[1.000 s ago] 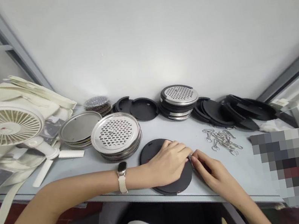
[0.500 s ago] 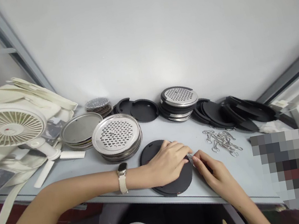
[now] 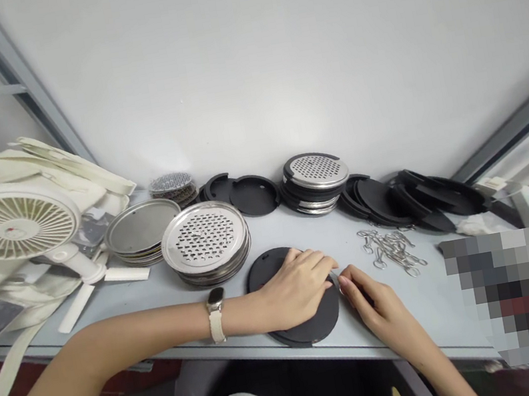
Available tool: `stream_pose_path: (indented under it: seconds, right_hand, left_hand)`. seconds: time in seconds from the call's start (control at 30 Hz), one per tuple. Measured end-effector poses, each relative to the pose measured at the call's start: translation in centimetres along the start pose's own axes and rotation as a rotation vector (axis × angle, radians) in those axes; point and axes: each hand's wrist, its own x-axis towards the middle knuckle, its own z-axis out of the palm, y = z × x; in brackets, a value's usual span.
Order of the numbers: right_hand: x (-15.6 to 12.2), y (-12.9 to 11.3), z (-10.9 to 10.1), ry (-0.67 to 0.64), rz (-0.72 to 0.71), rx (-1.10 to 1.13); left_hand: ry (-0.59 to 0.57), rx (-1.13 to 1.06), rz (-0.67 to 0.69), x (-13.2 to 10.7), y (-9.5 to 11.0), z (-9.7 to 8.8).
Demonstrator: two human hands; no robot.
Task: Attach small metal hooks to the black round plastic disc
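A round black disc [image 3: 313,321] lies flat at the near edge of the grey table [image 3: 301,232]. My left hand [image 3: 296,289], with a watch on its wrist, lies on top of the disc with its fingers curled toward the right rim. At that rim my right hand [image 3: 370,300] pinches something small and silvery; I cannot make out what it is. A loose pile of small metal clips [image 3: 393,249] lies just right of both hands.
A stack of perforated steel discs [image 3: 205,240] and plain steel discs [image 3: 142,228] stand behind my left arm. More black discs [image 3: 253,193], a mixed stack [image 3: 317,181] and black parts [image 3: 411,197] line the wall. A cream fan [image 3: 10,227] sits left.
My hands have barely moved. The fingertips of both hands have shifted slightly at the disc's right rim.
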Motion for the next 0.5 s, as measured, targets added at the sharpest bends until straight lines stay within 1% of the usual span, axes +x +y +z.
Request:
stream_pose_path:
  seconds: [0.17, 0.33, 0.5]
  right_hand:
    - [-0.07, 0.06, 0.04, -0.007, 0.011, -0.001]
    - [-0.05, 0.03, 0.08, -0.012, 0.008, 0.002]
    - [-0.11, -0.09, 0.03, -0.016, 0.006, -0.009]
  left_hand:
    - [-0.008, -0.011, -0.01, 0.01, 0.09, -0.05]
    - [0.017, -0.021, -0.014, -0.09, -0.08, 0.27]
    - [0.021, -0.021, -0.023, -0.11, -0.06, 0.19]
